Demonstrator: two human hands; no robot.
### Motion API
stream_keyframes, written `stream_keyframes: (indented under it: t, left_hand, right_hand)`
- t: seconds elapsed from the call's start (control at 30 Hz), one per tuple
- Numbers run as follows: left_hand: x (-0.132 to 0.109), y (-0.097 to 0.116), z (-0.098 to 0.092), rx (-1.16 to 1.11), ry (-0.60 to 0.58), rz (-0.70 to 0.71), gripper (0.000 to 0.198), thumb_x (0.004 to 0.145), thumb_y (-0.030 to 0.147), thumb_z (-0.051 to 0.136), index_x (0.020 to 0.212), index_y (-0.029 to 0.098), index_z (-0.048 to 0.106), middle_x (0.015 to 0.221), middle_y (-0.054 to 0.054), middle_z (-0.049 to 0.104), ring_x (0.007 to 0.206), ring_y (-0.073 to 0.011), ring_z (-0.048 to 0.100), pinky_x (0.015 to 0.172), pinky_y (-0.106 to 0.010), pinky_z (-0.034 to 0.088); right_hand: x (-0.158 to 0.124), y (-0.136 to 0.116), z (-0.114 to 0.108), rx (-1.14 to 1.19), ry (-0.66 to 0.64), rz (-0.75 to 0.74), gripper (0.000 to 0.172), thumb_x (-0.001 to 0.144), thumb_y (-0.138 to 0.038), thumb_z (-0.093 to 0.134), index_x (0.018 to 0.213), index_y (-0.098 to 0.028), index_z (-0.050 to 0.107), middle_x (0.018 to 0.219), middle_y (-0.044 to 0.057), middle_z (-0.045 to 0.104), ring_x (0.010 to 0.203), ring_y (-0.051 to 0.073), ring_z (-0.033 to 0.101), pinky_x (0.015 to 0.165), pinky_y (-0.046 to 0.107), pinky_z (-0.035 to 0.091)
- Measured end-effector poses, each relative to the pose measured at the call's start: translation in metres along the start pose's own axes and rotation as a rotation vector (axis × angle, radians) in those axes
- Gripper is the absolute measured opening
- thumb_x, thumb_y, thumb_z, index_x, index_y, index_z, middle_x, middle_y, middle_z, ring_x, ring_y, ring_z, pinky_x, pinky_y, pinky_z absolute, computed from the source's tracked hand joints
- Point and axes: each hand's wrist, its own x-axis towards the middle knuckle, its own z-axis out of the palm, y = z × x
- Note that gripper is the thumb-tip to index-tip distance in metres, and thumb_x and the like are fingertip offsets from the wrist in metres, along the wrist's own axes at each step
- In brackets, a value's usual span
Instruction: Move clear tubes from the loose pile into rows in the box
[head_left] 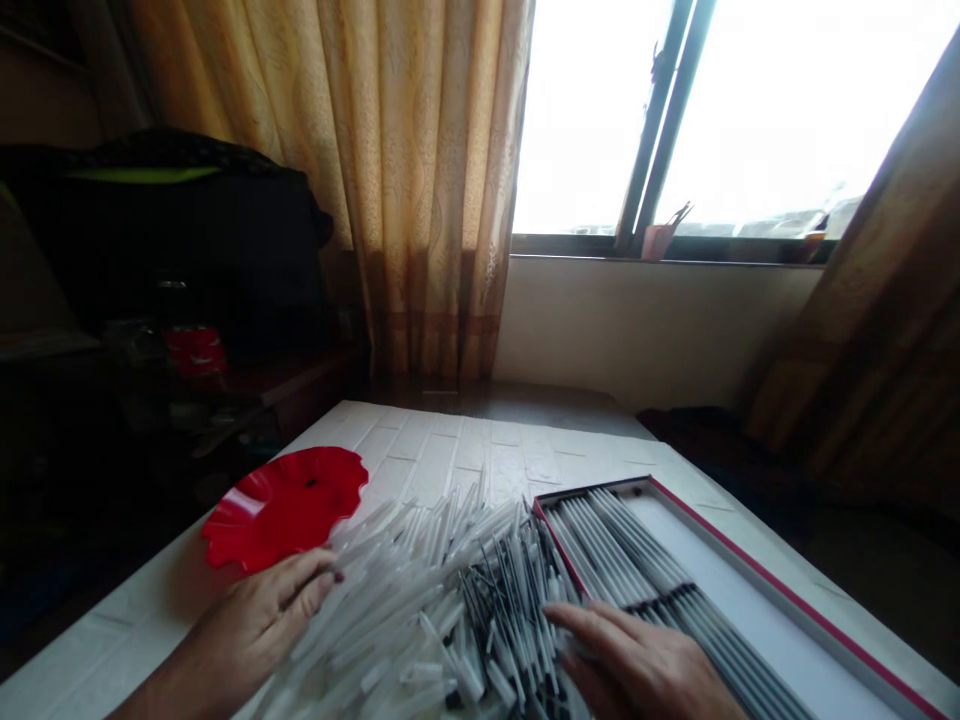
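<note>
I'm seeing the dark rods [511, 590] lying at the fingertips of the right hand [637, 655], the nearer one, just to its left, their long axes mostly running front to back. They're looking slender and loosely crisscrossed. I'm not managing to tell whether those half-extended fingers are gripping anything. Across the translucent tubes [379, 600], the left hand [274, 610] is resting, fingers bent, its grip equally unclear. Rightward, the open box [709, 545] is lying.

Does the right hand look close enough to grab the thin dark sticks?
Yes, most likely: the right hand is just beside the thin dark sticks, and many lie in the open with nothing over them.
</note>
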Motion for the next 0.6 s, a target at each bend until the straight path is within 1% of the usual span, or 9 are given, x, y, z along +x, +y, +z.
stream_keyframes:
  t: [0.03, 0.1, 0.2, 0.27, 0.37, 0.43, 0.5, 0.6]
  left_hand:
    - [0.004, 0.000, 0.001, 0.120, 0.003, 0.003, 0.034, 0.090, 0.051, 0.048, 0.097, 0.031, 0.074, 0.096, -0.001, 0.078, 0.091, -0.0226, 0.074, 0.077, -0.025, 0.054]
    - [0.010, -0.001, 0.008, 0.223, 0.010, 0.004, 0.036, 0.094, 0.042, 0.041, 0.102, 0.028, 0.073, 0.101, -0.004, 0.076, 0.097, -0.0229, 0.072, 0.083, -0.029, 0.053]
    - [0.013, -0.005, 0.021, 0.290, 0.005, 0.005, 0.039, 0.093, 0.029, 0.037, 0.106, 0.022, 0.073, 0.102, -0.009, 0.075, 0.099, -0.0248, 0.071, 0.089, -0.035, 0.052]
    - [0.012, -0.005, 0.029, 0.326, 0.002, 0.007, 0.039, 0.091, 0.025, 0.038, 0.109, 0.020, 0.073, 0.104, -0.012, 0.075, 0.101, -0.0258, 0.071, 0.091, -0.037, 0.051]
    - [0.008, -0.005, 0.035, 0.363, 0.012, 0.014, 0.037, 0.091, 0.025, 0.041, 0.111, 0.019, 0.072, 0.109, -0.013, 0.075, 0.104, -0.0274, 0.071, 0.093, -0.039, 0.052]
    - [0.006, -0.007, 0.037, 0.381, 0.022, 0.024, 0.038, 0.091, 0.025, 0.040, 0.112, 0.019, 0.071, 0.111, -0.014, 0.074, 0.106, -0.0280, 0.070, 0.094, -0.040, 0.052]
    - [0.005, -0.012, 0.037, 0.396, 0.033, 0.032, 0.040, 0.092, 0.027, 0.039, 0.114, 0.019, 0.071, 0.112, -0.013, 0.075, 0.108, -0.0281, 0.070, 0.095, -0.041, 0.053]
    - [0.004, -0.021, 0.036, 0.419, 0.047, 0.041, 0.045, 0.091, 0.035, 0.036, 0.114, 0.020, 0.071, 0.112, -0.013, 0.075, 0.108, -0.0292, 0.071, 0.095, -0.042, 0.054]
  right_hand:
    - [-0.001, 0.003, 0.006, -0.006, -0.023, 0.046, 0.027, 0.099, -0.020, 0.047, 0.123, -0.022, 0.060, 0.089, 0.005, 0.077, 0.065, 0.017, 0.075, 0.054, 0.023, 0.058]
    - [-0.007, 0.013, 0.017, -0.049, -0.029, 0.124, 0.025, 0.099, -0.021, 0.049, 0.121, -0.024, 0.061, 0.093, 0.004, 0.079, 0.070, 0.019, 0.078, 0.058, 0.024, 0.059]
    - [-0.018, 0.028, 0.027, -0.129, -0.018, 0.206, 0.016, 0.100, -0.028, 0.051, 0.107, -0.026, 0.065, 0.081, 0.000, 0.080, 0.065, 0.021, 0.079, 0.052, 0.025, 0.056]
    - [-0.021, 0.035, 0.029, -0.167, -0.061, 0.243, 0.016, 0.100, -0.031, 0.052, 0.097, -0.027, 0.066, 0.075, -0.002, 0.080, 0.063, 0.022, 0.078, 0.050, 0.026, 0.055]
    - [-0.016, 0.037, 0.026, -0.205, -0.143, 0.317, 0.017, 0.098, -0.030, 0.054, 0.092, -0.027, 0.070, 0.078, -0.001, 0.080, 0.069, 0.023, 0.079, 0.055, 0.028, 0.055]
    - [-0.006, 0.035, 0.023, -0.213, -0.183, 0.379, 0.017, 0.095, -0.024, 0.056, 0.095, -0.026, 0.073, 0.086, 0.002, 0.081, 0.078, 0.024, 0.079, 0.062, 0.028, 0.056]
    - [0.006, 0.031, 0.020, -0.214, -0.238, 0.456, 0.021, 0.093, -0.018, 0.056, 0.099, -0.025, 0.074, 0.093, 0.004, 0.082, 0.085, 0.024, 0.078, 0.069, 0.029, 0.055]
    - [0.022, 0.026, 0.022, -0.249, -0.279, 0.565, 0.021, 0.093, -0.019, 0.057, 0.098, -0.024, 0.076, 0.091, 0.006, 0.082, 0.088, 0.026, 0.078, 0.070, 0.029, 0.052]
